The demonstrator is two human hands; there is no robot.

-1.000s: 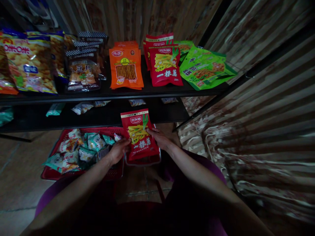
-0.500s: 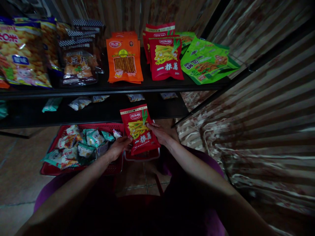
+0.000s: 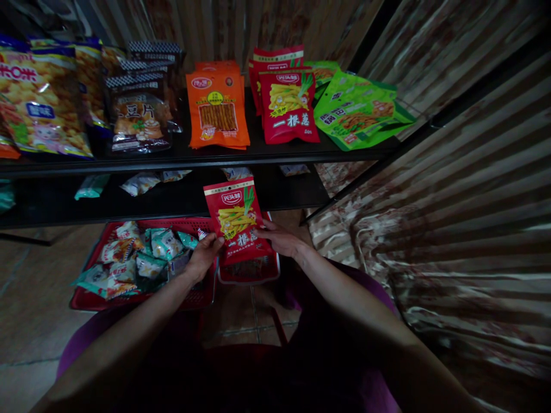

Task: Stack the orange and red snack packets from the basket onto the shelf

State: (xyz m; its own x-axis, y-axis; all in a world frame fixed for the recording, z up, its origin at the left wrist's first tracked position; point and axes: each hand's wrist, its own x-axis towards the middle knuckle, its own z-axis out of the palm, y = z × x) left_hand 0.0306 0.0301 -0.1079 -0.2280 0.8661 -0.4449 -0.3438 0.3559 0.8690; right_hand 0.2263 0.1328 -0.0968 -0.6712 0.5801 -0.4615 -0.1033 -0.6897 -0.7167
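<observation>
A red snack bag [image 3: 236, 215] with yellow sticks and a green onion printed on its front is held upright, face toward me, above a small red basket [image 3: 275, 272]. My left hand [image 3: 205, 252] pinches its lower left edge, thumb on the front. On the lower right side, my right hand [image 3: 282, 238] grips it with fingers on the front; the rest of that grip is partly hidden. Matching red bags [image 3: 289, 106] stand on the upper shelf [image 3: 253, 152], straight ahead.
Orange snack bags [image 3: 216, 109], dark brown bags [image 3: 140, 115], large yellow bags [image 3: 45, 97] and green bags [image 3: 364, 109] line the upper shelf. Small packets [image 3: 140, 183] lie on the lower shelf. A red basket [image 3: 81, 298] of small packets sits left. Pleated curtain [image 3: 465, 189] hangs right.
The held red bag has shifted slightly left and up with both hands. My right hand's fingers now lie lower on the bag's front. The shelf goods look unmoved.
</observation>
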